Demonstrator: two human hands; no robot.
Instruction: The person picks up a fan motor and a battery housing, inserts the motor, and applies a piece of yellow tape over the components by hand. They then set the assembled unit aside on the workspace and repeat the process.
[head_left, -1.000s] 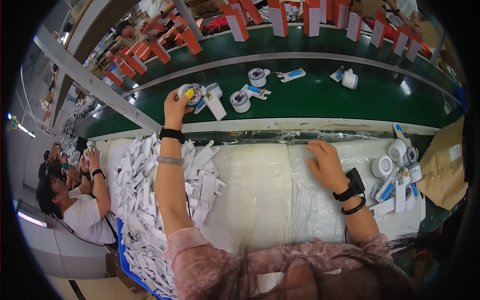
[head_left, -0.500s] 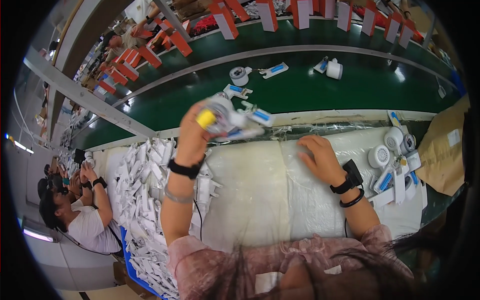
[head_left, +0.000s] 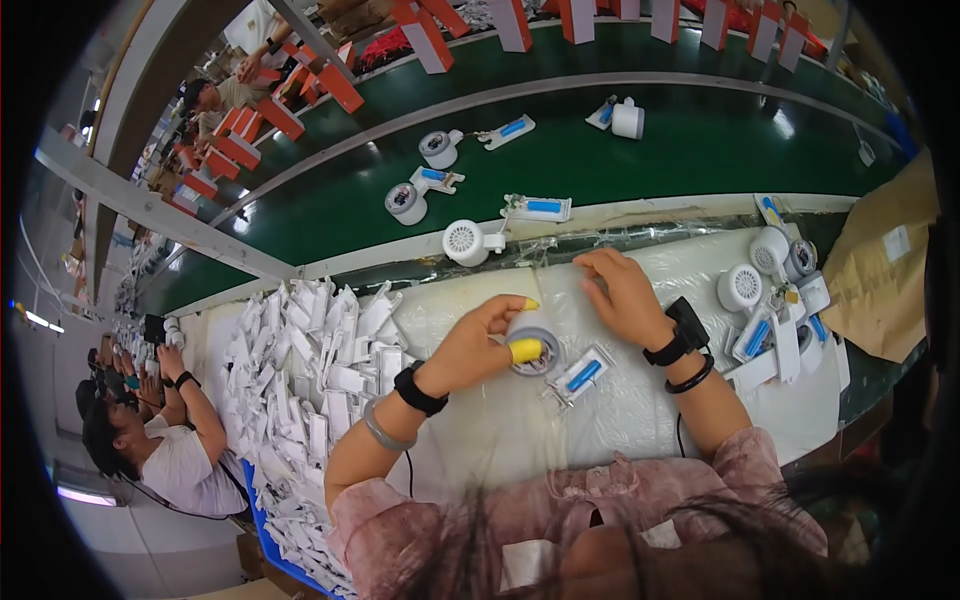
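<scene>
My left hand [head_left: 470, 345], with yellow finger covers on two fingertips, grips a round white fan head [head_left: 550, 347] with a grey rim. Wiring shows inside its open face. Beside it, just above the plastic-covered bench, is a white handle half [head_left: 594, 384] with a blue battery, seemingly wired to the head. My right hand [head_left: 628, 298] is open and empty to the right of these parts, fingers loosely bent and apart. Beyond my hands, at the belt's near edge, lie a vented white head [head_left: 465, 243] and another handle half with a blue battery [head_left: 541, 208].
Several white plastic shells [head_left: 310, 345] are heaped on my left. More fan assemblies [head_left: 775, 300] cluster at right, beside a brown paper bag [head_left: 880, 280]. Other units lie on the green conveyor belt [head_left: 320, 200]. Orange-and-white boxes [head_left: 425, 45] stand farther back; a co-worker [head_left: 185, 440] sits left.
My left hand has brought the fan head and its handle half from the belt's edge back over the bench, toward my right hand. The right hand has barely moved.
</scene>
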